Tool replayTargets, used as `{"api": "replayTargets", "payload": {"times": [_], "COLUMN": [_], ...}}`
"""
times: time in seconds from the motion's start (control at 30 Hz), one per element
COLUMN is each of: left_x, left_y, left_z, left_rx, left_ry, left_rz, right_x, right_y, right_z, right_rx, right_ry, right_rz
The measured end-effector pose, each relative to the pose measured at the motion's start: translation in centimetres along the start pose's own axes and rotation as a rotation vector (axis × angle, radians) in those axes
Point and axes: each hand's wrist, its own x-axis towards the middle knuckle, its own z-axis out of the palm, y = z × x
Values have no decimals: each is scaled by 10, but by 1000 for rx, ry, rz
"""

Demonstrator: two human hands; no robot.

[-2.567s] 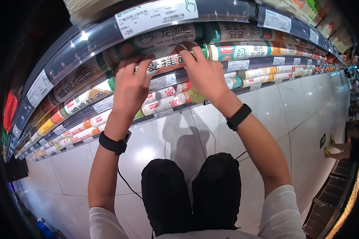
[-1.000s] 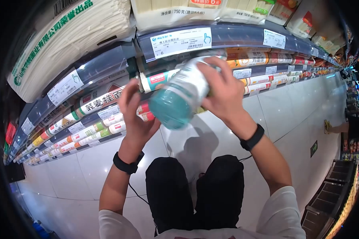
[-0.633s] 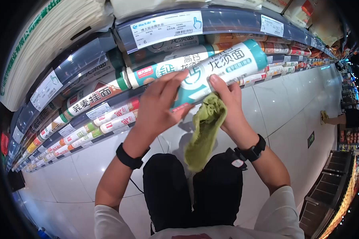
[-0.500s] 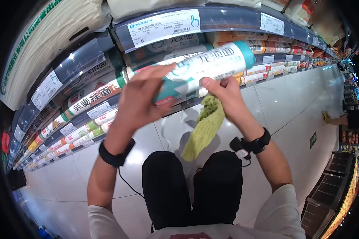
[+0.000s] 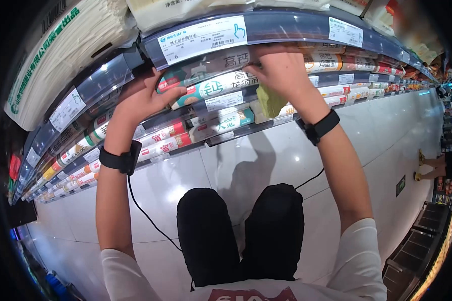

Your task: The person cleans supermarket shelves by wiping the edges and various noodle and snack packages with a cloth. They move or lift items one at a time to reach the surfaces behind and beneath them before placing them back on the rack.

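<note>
My left hand (image 5: 144,95) reaches into the shelf at the left end of a teal and white noodle pack (image 5: 213,88), thumb spread over its end and the other fingers partly hidden under the shelf edge. At the pack's right end is my right hand (image 5: 278,70), its thumb on the pack and its fingertips hidden behind the shelf lip. A yellow-green cloth (image 5: 272,102) hangs beneath my right hand, against its palm side. The pack lies on its side in the row, below a price label (image 5: 203,39).
Shelf tiers with more noodle packs (image 5: 168,138) run left and right. White noodle bags (image 5: 70,50) lie at upper left. Below are my knees (image 5: 273,226) and a dangling black cable (image 5: 153,218). Another person's leg (image 5: 432,170) shows at far right, above a dark metal rack (image 5: 412,251).
The teal and white pack has moved from in front of the shelf into the row. Both hands have moved forward with it, the left one further left. The cloth has gone up with my right hand.
</note>
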Motion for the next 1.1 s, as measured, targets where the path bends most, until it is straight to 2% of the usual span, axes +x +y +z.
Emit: {"api": "replayTargets", "payload": {"times": [0.03, 0.07, 0.13, 0.17, 0.23, 0.27, 0.33, 0.37, 0.47, 0.53, 0.57, 0.67, 0.73, 0.8, 0.83, 0.87, 0.93, 0.97, 1.0, 1.07, 1.1], "left_x": [-2, -8, -18, -19, -19, -18, -10, -11, -17, -17, -18, -16, -16, -16, -18, -21, -22, -23, -25, -24, -24], "left_y": [9, 3, -8, -14, -16, -20, -35, -38, -33, -22, -23, -36, -31, -26, -21, -17, 0, 8, 6, -10, -21], "left_z": [-2, 1, 12, 16, 18, 20, 20, 23, 25, 13, 13, 26, 26, 23, 23, 24, 24, 21, 24, 33, 40], "left_rx": [69, 72, 258, 257, 111, 115, 31, 46, 261, 109, 103, 186, 228, 249, 265, 260, 242, 244, 251, 273, 269], "left_ry": [-32, -36, 147, 148, 215, 224, 75, 176, 185, 42, 34, 116, 105, 68, 46, 39, 151, 67, 52, 211, 234], "left_rz": [-97, -104, 82, 80, -96, -98, -184, 18, -13, -148, -154, -90, -126, -145, -176, -176, -194, -256, -252, -82, -96], "right_x": [2, 3, 9, 14, 19, 18, 24, 22, 20, 19, 14, 10, 9, -1, -6, -9, -8, -1, 8, 21, 30], "right_y": [7, 13, 10, 8, 8, 9, 8, 6, -1, 0, 2, 2, 2, -1, -3, -3, -3, -4, -7, -19, -33], "right_z": [5, 10, -2, -4, 2, 12, 16, 16, 6, -2, 3, 1, 0, -5, -11, -11, -5, 2, 4, 17, 41], "right_rx": [-39, -79, -70, -126, -184, -205, -239, -184, -107, -41, -34, 53, 52, 189, 232, 231, 595, 669, 680, 622, 667], "right_ry": [1, 2, -51, -97, -136, -133, -107, -23, 101, 12, 107, 114, 194, 104, 155, 148, 663, 797, 877, 781, 808], "right_rz": [0, -2, 3, 27, 41, 18, -12, -19, -55, -52, -81, -33, -48, 157, 255, 259, 546, 676, 690, 805, 718]}}
